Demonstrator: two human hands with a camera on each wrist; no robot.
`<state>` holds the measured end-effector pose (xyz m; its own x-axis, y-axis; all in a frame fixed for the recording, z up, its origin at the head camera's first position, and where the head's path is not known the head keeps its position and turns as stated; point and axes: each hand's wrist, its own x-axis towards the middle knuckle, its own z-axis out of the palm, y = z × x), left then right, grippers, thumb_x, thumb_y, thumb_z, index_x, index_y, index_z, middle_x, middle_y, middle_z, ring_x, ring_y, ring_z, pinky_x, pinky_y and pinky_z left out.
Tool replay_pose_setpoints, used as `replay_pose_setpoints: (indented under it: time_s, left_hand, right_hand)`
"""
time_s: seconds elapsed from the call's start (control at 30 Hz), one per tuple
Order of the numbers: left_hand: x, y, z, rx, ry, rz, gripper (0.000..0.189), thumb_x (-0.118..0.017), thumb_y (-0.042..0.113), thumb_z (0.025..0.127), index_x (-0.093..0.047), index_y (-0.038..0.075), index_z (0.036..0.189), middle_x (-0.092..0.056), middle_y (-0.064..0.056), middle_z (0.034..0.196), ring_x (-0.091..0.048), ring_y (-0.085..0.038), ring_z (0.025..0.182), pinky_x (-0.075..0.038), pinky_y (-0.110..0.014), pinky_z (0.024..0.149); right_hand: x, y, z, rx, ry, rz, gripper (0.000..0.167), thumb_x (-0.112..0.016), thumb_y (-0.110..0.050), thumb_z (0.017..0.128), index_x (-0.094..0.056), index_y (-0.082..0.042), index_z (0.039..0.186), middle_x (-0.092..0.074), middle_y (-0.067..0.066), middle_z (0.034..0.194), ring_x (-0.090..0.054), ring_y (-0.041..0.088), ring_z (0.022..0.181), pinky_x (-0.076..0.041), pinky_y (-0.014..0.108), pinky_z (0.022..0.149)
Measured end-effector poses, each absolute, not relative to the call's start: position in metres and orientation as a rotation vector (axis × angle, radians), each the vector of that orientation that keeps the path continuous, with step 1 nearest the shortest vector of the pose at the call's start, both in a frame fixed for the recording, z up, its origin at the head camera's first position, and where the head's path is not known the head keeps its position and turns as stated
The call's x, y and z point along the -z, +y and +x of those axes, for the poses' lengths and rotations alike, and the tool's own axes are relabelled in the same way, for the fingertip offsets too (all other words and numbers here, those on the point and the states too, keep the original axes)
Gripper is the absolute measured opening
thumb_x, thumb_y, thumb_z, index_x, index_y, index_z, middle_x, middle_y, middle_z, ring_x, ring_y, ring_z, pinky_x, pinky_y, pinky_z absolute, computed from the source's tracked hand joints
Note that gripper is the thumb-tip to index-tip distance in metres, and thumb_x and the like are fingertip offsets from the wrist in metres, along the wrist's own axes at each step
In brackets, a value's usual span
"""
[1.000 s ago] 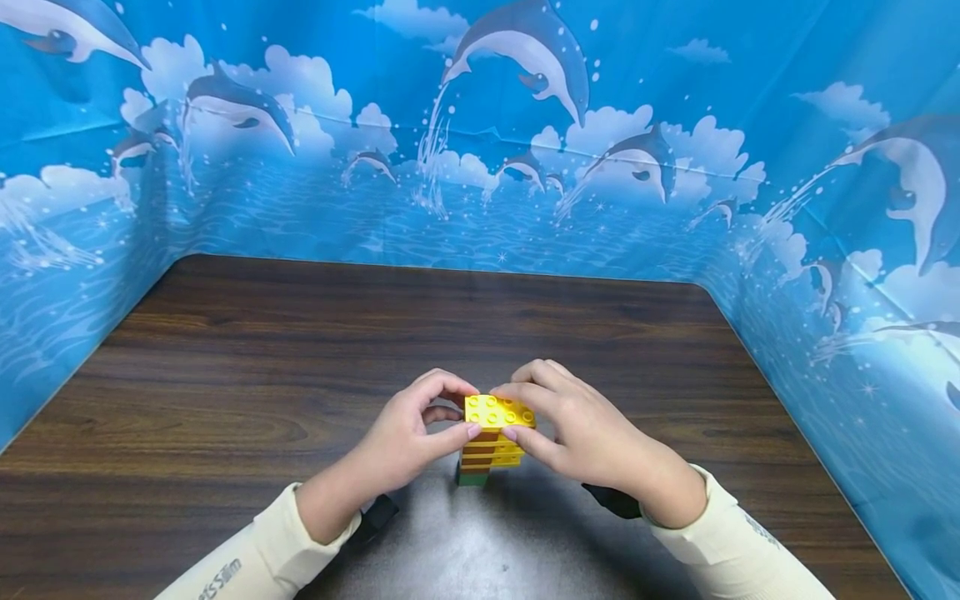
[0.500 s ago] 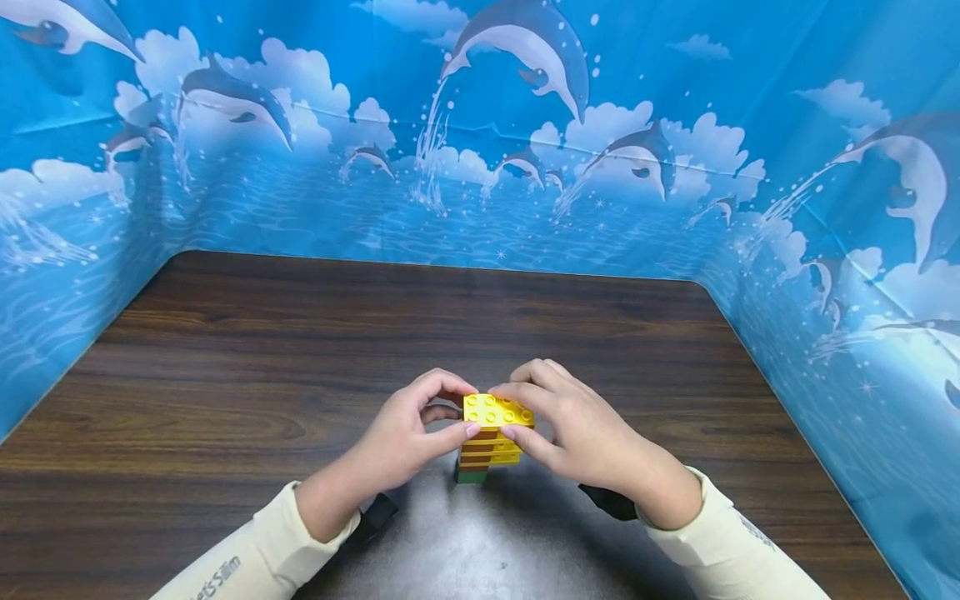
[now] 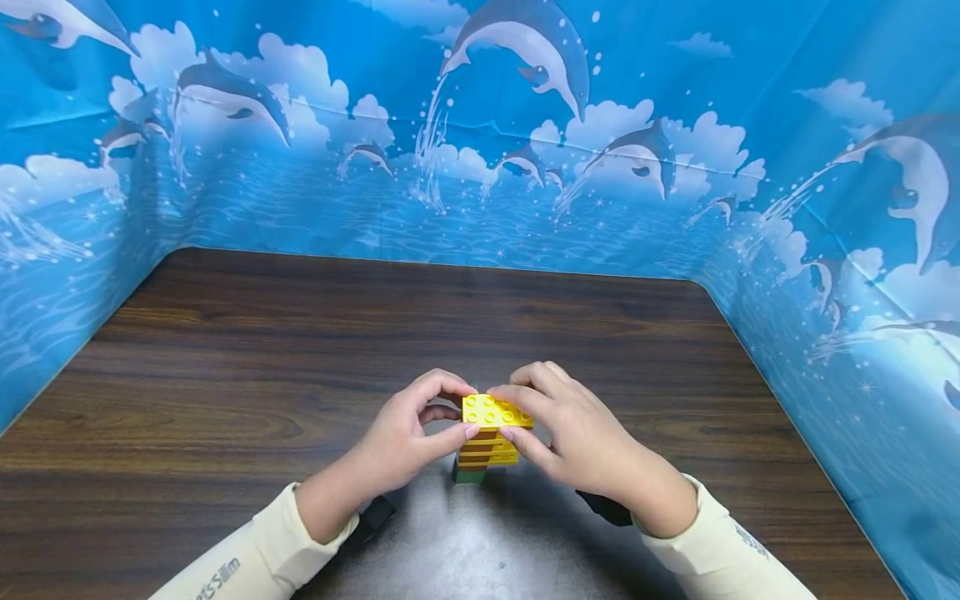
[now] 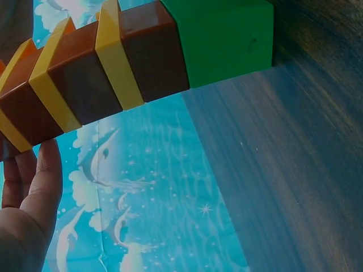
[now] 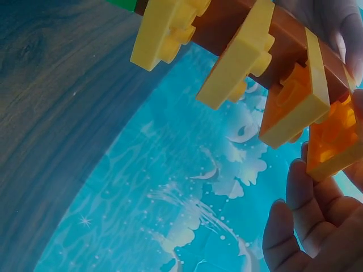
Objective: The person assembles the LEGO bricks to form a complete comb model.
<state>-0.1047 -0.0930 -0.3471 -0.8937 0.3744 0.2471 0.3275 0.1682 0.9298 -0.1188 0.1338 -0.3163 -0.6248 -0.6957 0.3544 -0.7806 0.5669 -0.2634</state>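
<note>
A tower of toy building bricks stands on the table in front of me. A green brick (image 3: 470, 476) forms its base, and above it brown bricks (image 4: 85, 71) alternate with flat yellow bricks (image 5: 232, 68) that jut out to the right, studs up. The top yellow brick (image 3: 491, 411) lies flat, its studs showing between my hands. My left hand (image 3: 408, 429) pinches the left side of the tower's top, thumb in front and fingers behind. My right hand (image 3: 588, 427) pinches the jutting end of the top yellow brick, thumb at the front edge and index finger over the back.
The dark wood-grain table (image 3: 300, 333) stretches out around the tower. A blue curtain (image 3: 465, 225) printed with dolphins and clouds encloses its back and both sides. Black straps (image 3: 375, 512) show at the wrists, below cream sleeves (image 3: 270, 542).
Both hands keep their grip at the tower's top and have barely moved. The head view has shifted very slightly.
</note>
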Motion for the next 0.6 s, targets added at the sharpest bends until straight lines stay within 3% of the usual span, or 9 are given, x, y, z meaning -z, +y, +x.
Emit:
replay_pose_setpoints:
  time_s: [0.3,0.6]
  left_hand:
    - [0.3469,-0.0904,-0.1019,-1.876,2.379,0.703,0.028,-0.067,0.007,0.089,-0.058,0.001,0.115,-0.055,-0.010,0.114,-0.055,-0.028,0.104,-0.051,-0.034,0.090]
    - [0.3464,-0.0905,-0.1003,-1.859,2.422,0.696,0.029,-0.067,0.010,0.089,-0.059,0.003,0.116,-0.056,-0.007,0.113,-0.053,-0.023,0.103,-0.051,-0.033,0.088]
  right_hand:
    - [0.3155,0.1340,-0.1165,-0.633,-2.625,1.205,0.036,-0.069,-0.027,0.089,-0.064,-0.015,0.123,-0.055,-0.004,0.112,-0.047,0.009,0.097,-0.048,0.029,0.078]
    - [0.3208,0.1360,-0.1182,-0.765,-2.549,1.248,0.040,-0.069,-0.023,0.089,-0.061,-0.013,0.127,-0.055,-0.002,0.116,-0.049,0.011,0.101,-0.048,0.030,0.081]
